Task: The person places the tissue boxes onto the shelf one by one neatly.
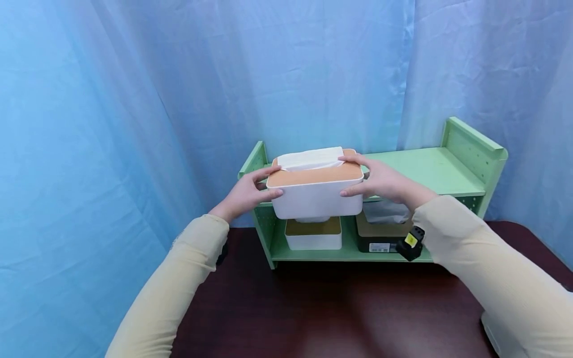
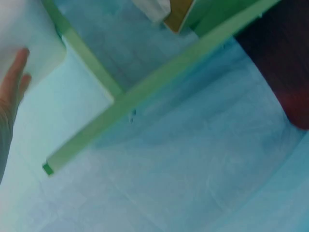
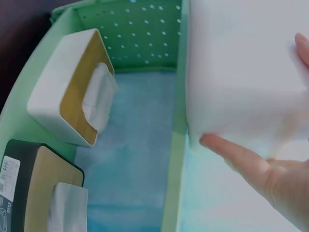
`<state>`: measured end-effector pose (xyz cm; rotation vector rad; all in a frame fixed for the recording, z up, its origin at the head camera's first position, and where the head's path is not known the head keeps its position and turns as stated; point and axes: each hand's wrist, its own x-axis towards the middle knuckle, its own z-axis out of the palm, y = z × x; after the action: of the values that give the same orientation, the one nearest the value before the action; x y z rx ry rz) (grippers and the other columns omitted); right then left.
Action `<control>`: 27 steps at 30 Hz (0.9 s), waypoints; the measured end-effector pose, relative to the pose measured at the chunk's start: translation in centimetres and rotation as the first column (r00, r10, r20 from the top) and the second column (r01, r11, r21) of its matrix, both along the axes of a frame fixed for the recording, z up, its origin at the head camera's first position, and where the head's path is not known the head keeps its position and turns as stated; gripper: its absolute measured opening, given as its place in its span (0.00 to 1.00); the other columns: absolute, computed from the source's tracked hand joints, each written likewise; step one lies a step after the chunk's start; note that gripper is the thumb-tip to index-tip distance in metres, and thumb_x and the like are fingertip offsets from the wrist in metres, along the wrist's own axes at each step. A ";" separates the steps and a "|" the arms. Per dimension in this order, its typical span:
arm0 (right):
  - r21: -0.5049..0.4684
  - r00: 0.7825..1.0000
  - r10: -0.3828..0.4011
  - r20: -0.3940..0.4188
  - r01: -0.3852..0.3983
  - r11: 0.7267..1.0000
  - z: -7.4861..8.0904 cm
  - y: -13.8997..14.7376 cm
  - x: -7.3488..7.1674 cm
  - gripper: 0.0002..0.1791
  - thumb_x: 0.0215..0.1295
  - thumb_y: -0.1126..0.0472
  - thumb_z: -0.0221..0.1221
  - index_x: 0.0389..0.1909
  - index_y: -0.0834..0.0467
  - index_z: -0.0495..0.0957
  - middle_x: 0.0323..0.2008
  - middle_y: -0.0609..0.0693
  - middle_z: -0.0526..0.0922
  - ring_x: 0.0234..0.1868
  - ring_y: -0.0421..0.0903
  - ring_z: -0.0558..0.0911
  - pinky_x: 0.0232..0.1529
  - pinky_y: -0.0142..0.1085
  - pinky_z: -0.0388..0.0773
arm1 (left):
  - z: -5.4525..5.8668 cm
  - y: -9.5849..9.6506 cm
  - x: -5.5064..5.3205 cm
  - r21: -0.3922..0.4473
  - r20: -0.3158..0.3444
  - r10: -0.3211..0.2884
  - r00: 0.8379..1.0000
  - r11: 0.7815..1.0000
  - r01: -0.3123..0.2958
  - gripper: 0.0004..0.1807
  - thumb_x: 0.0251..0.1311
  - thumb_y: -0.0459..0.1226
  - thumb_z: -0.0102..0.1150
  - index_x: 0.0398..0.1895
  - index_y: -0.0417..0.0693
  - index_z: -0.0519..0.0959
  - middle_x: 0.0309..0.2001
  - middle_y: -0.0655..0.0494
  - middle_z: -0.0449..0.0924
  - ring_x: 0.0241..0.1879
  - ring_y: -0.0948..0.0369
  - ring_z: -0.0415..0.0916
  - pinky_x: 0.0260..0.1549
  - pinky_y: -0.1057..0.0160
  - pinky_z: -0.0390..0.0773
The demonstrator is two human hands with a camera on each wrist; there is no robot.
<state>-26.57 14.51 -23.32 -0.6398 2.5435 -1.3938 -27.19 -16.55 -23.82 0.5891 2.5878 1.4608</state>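
A white tissue box [image 1: 317, 200] with a wood-coloured lid and a white tissue sticking out is held up in front of the green shelf [image 1: 409, 171]. My left hand [image 1: 247, 193] grips its left end, thumb on the front face and fingers at the lid. At the right end my right hand [image 1: 382, 181] holds it the same way, thumb low on the front. The right wrist view shows the white side of the box beside the upper board's edge. In the left wrist view only some fingers of the left hand [image 2: 13, 84] appear against the white box.
On the lower shelf stand a smaller white tissue box [image 1: 313, 241] and a black tissue box [image 3: 41, 186] with a label. The shelf's raised side panels [image 1: 476, 159] flank the upper board. Below is a dark table [image 1: 322, 308]; blue curtains [image 1: 313, 74] hang behind.
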 end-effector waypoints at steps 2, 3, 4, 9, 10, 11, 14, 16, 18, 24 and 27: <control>0.011 1.000 0.015 0.027 -0.016 1.000 0.3 0.1 -0.3 0.48 0.57 0.56 0.66 0.74 0.48 0.48 0.75 0.56 0.37 0.62 0.63 0.68 0.48 0.48 0.77 | 0.3 -0.3 -0.1 0.002 0.020 -0.016 1.000 1.000 0.015 0.37 0.59 0.38 0.62 0.72 0.55 0.60 0.72 0.51 0.56 0.63 0.48 0.68 0.53 0.51 0.75; 0.016 0.999 0.023 0.030 -0.023 1.000 0.4 0.1 -0.4 0.48 0.57 0.56 0.65 0.74 0.48 0.48 0.75 0.56 0.39 0.61 0.62 0.68 0.49 0.48 0.77 | 0.5 -0.4 -0.1 0.006 0.031 -0.026 0.999 1.000 0.025 0.37 0.60 0.37 0.62 0.72 0.54 0.59 0.72 0.51 0.56 0.63 0.48 0.68 0.53 0.51 0.75; 0.029 0.999 0.026 0.022 -0.026 0.999 0.5 0.0 -0.6 0.48 0.57 0.56 0.65 0.74 0.48 0.48 0.75 0.56 0.40 0.62 0.62 0.68 0.49 0.48 0.77 | 0.5 -0.5 -0.2 0.005 0.037 -0.033 0.999 0.999 0.033 0.37 0.60 0.37 0.62 0.72 0.54 0.59 0.72 0.51 0.56 0.64 0.48 0.67 0.53 0.51 0.75; 0.086 0.998 -0.004 -0.069 0.010 0.996 0.4 -0.6 -1.2 0.47 0.58 0.52 0.65 0.74 0.49 0.50 0.74 0.57 0.44 0.64 0.63 0.66 0.50 0.50 0.75 | 0.6 -0.7 -0.5 0.012 0.046 -0.019 0.999 1.000 0.018 0.36 0.61 0.36 0.60 0.72 0.55 0.58 0.72 0.51 0.55 0.64 0.49 0.67 0.52 0.52 0.75; 0.084 0.996 -0.023 -0.086 0.030 0.996 0.3 -0.8 -1.3 0.46 0.58 0.51 0.65 0.74 0.50 0.51 0.74 0.57 0.46 0.64 0.63 0.66 0.50 0.50 0.75 | 0.5 -0.8 -0.6 0.014 0.043 -0.006 0.999 1.000 0.005 0.36 0.61 0.36 0.60 0.72 0.56 0.59 0.72 0.51 0.55 0.64 0.49 0.66 0.53 0.52 0.75; 0.072 0.994 -0.044 -0.097 0.051 0.996 0.2 -0.9 -1.4 0.46 0.58 0.51 0.65 0.73 0.50 0.52 0.74 0.58 0.46 0.64 0.65 0.66 0.49 0.50 0.76 | 0.4 -0.8 -0.7 0.016 0.040 0.008 0.999 1.000 -0.009 0.35 0.61 0.36 0.60 0.72 0.56 0.59 0.72 0.52 0.55 0.64 0.49 0.66 0.53 0.52 0.75; 0.014 0.988 -0.116 -0.105 0.118 0.993 -0.3 -1.3 -1.7 0.44 0.59 0.53 0.65 0.73 0.52 0.53 0.73 0.58 0.49 0.64 0.67 0.66 0.47 0.50 0.79 | 0.2 -0.8 -1.0 0.025 0.033 0.033 0.999 0.999 -0.034 0.35 0.62 0.35 0.59 0.72 0.57 0.59 0.73 0.52 0.52 0.66 0.49 0.64 0.54 0.51 0.74; -0.027 0.980 -0.166 -0.110 0.164 0.986 -0.7 -1.4 -1.9 0.44 0.58 0.53 0.65 0.73 0.53 0.54 0.73 0.59 0.52 0.64 0.66 0.67 0.45 0.49 0.79 | 0.1 -0.7 -1.2 0.022 0.022 0.053 0.998 0.998 -0.054 0.35 0.62 0.35 0.58 0.72 0.58 0.59 0.74 0.52 0.51 0.66 0.49 0.63 0.53 0.52 0.75; -0.062 0.972 -0.204 -0.115 0.198 0.978 -1.2 -1.6 -2.1 0.45 0.57 0.54 0.66 0.73 0.53 0.54 0.72 0.59 0.55 0.64 0.65 0.68 0.44 0.48 0.79 | -0.1 -0.5 -1.4 0.016 0.009 0.078 0.997 0.997 -0.078 0.35 0.63 0.34 0.58 0.72 0.58 0.58 0.74 0.52 0.51 0.66 0.49 0.63 0.53 0.53 0.75; -0.115 0.958 -0.245 -0.148 0.229 0.967 -1.8 -2.2 -2.8 0.47 0.57 0.58 0.66 0.74 0.51 0.51 0.71 0.61 0.56 0.65 0.63 0.67 0.47 0.50 0.78 | -0.2 -0.1 -1.9 0.003 -0.070 0.185 0.980 0.983 -0.185 0.37 0.62 0.33 0.58 0.73 0.55 0.55 0.68 0.45 0.61 0.63 0.49 0.68 0.50 0.55 0.77; -0.092 0.957 -0.237 -0.165 0.225 0.970 -1.7 -2.5 -3.2 0.47 0.58 0.61 0.65 0.74 0.50 0.49 0.71 0.63 0.55 0.65 0.64 0.66 0.48 0.53 0.77 | -0.3 0.2 -2.2 0.001 -0.103 0.245 0.964 0.969 -0.247 0.38 0.62 0.33 0.59 0.73 0.54 0.55 0.63 0.43 0.67 0.60 0.49 0.71 0.49 0.55 0.78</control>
<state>-29.79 11.97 -25.07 -0.5093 2.7933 -1.5746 -29.39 -16.36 -24.08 0.3587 2.8334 1.5194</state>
